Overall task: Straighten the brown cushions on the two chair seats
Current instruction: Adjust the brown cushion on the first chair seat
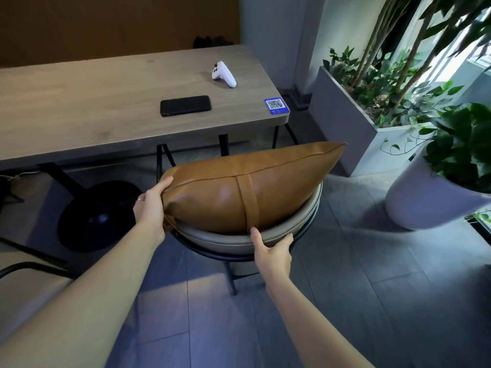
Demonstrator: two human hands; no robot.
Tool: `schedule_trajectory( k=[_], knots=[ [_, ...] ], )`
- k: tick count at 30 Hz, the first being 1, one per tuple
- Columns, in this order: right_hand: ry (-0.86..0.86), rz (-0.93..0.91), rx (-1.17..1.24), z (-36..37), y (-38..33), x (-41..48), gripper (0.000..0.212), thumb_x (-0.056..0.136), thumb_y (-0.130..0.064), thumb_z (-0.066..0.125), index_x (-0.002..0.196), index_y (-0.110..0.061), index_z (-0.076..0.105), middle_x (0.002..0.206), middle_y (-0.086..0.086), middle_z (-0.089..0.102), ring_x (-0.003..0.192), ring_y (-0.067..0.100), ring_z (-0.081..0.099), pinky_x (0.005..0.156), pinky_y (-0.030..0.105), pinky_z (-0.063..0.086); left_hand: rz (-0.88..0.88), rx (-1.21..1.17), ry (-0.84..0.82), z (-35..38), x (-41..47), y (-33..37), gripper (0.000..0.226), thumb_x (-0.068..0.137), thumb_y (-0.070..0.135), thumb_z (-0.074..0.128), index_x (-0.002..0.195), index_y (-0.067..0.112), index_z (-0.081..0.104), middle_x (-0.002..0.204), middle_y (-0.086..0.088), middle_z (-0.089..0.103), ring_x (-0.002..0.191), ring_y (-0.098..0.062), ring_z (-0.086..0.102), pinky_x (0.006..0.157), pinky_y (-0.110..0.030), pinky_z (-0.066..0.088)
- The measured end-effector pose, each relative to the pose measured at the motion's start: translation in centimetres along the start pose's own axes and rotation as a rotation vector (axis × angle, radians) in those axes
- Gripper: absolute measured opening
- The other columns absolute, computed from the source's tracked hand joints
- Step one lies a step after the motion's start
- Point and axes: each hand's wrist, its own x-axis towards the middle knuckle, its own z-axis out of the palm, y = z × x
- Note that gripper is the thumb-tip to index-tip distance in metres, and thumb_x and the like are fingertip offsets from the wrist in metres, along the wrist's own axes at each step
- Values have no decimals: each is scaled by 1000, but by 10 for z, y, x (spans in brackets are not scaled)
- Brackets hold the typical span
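A brown leather cushion with a strap across its middle lies tilted on the grey chair seat, its right corner sticking out past the seat's far right edge. My left hand grips the cushion's left end. My right hand holds the cushion's near lower edge by the strap, thumb on the leather and fingers over the seat rim. Part of a second chair shows at the lower left; no cushion is visible on it.
A wooden table stands behind the chair with a black phone, a white controller and a QR card on it. A black round base sits under the table. Planters and a white pot stand on the right.
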Motion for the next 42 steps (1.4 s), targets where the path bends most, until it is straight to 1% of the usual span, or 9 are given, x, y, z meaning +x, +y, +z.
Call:
schedule_trajectory(
  k=[4,9,14,22,27,30,33,39,42],
  knots=[
    [-103,22,-73,-20,-5,7,112,49,-82,69,133,-18,30,128,14,60,113,35,63,96,54,57,283,392,170,-3,-14,10,80,80,56,75,149,26,48,150,-10,53,133,-37,52,112,-49,39],
    [-153,59,-83,-64,-9,11,96,65,-69,74,144,-30,34,117,5,61,95,28,62,58,34,58,789,879,249,20,-43,25,61,93,17,59,152,21,44,158,-13,44,146,-35,38,120,-60,24],
    [-118,48,-65,-100,-31,26,87,78,-60,73,149,-34,30,120,3,60,102,29,63,59,37,58,1009,1083,-11,81,-86,14,63,95,32,61,154,24,41,158,-9,46,147,-28,38,122,-55,22],
    [-201,45,-10,-125,-74,88,98,78,-42,76,156,-43,16,143,0,53,120,34,60,92,58,58,1027,1296,-279,194,-125,-2,89,87,69,59,161,39,21,171,-1,24,157,-25,16,126,-50,12],
    [-275,26,-63,-127,-82,137,105,50,-34,72,148,-41,33,132,4,65,112,35,64,85,55,61,994,1395,-310,253,-127,-6,103,73,78,65,160,43,20,171,0,23,158,-27,13,125,-52,9],
    [-318,10,-75,-126,-88,159,78,37,-34,67,115,-31,57,115,9,73,105,36,68,81,59,62,1000,1456,-271,278,-122,-9,104,71,78,66,159,42,23,171,0,25,157,-29,14,124,-54,11],
    [-309,-3,-78,-127,-94,168,61,42,-30,73,101,-32,58,110,9,71,104,36,67,76,59,64,989,1453,-224,288,-114,-7,94,73,74,64,156,41,31,164,1,38,153,-31,25,122,-54,16],
    [-318,-52,-123,-127,-90,168,78,49,-40,68,126,-43,58,112,6,72,100,35,69,59,55,65,1020,1456,-157,292,-114,-16,71,83,63,57,148,38,43,143,3,57,134,-28,47,112,-51,30],
    [-325,-78,-153,-127,-92,163,66,58,-39,67,123,-48,59,107,6,73,91,36,73,52,53,64,1028,1467,-128,288,-116,-21,65,89,59,53,149,37,44,141,0,59,132,-29,48,108,-50,32]
  ],
)
